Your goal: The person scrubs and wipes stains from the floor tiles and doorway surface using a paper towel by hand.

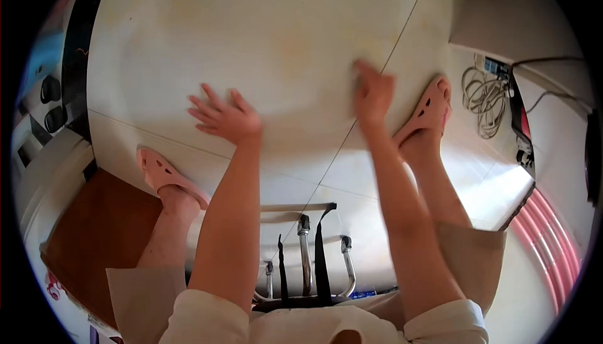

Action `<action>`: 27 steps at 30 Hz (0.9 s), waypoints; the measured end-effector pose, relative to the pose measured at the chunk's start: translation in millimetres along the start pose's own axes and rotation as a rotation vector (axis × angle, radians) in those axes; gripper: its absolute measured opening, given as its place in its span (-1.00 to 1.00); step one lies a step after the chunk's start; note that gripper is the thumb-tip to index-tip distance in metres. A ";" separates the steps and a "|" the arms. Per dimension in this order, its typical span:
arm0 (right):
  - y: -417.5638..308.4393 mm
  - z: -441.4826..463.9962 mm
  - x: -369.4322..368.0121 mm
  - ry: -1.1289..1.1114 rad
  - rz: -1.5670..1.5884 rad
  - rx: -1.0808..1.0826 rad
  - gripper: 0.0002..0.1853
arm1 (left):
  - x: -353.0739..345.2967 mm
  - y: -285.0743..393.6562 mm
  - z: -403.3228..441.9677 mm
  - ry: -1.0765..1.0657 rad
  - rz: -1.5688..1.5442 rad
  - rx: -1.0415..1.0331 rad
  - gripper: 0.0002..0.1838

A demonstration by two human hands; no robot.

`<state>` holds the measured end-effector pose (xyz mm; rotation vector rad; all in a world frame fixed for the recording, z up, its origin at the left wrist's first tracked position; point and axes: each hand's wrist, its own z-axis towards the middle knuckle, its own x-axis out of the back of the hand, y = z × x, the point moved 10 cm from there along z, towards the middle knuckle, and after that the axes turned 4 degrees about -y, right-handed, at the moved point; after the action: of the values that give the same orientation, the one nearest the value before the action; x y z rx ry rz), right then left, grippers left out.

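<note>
My left hand [227, 117] is held over the pale tiled floor [264, 36] with its fingers spread, and nothing is in it. My right hand [375, 96] is also over the floor, near the right slipper. One finger seems to point away from me, but motion blurs the fingers, so I cannot tell how they are set. A pink slipper [166, 171] is on the left foot, and another pink slipper [427, 108] is on the right foot. Neither hand touches anything that I can make out.
Coiled cable [487, 102] lies by a power strip at the right wall. Pink ribbed tubing [545, 243] curves at the lower right. Chrome chair legs [306, 262] and black straps [321, 256] show below me. A brown wooden panel [100, 218] stands at the left.
</note>
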<state>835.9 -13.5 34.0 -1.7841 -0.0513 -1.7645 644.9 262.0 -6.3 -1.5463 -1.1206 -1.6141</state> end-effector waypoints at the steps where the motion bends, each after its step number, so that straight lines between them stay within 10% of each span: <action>1: -30.8 -51.9 -3.3 0.040 0.004 0.041 -0.51 | -1.5 -3.9 2.6 -0.006 -0.004 0.022 -0.28; 5: -99.2 -203.3 -19.3 -0.227 0.286 -0.031 -0.58 | 0.7 -10.2 8.0 -0.062 -0.152 -0.005 -0.29; 9: -60.6 -138.1 -30.1 -0.180 0.118 0.050 -0.64 | 45.3 -66.9 -17.8 -0.057 -0.690 -0.224 -0.31; 14: -28.5 -30.9 -0.1 0.148 -0.016 -0.078 -0.57 | 18.5 -144.8 -83.4 -0.027 -0.135 -0.249 -0.25; 21: -126.2 -260.4 -32.9 -0.090 0.208 0.046 -0.48 | 19.6 -141.4 -81.1 0.001 -0.186 -0.253 -0.21; 27: -112.7 -87.3 -16.5 0.011 0.029 0.224 -0.62 | 19.4 -141.3 -78.6 -0.025 -0.192 -0.235 -0.22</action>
<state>706.6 44.8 55.8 -1.6066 -0.2092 -1.6769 482.2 256.3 -4.5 -1.6502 -1.1563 -1.9177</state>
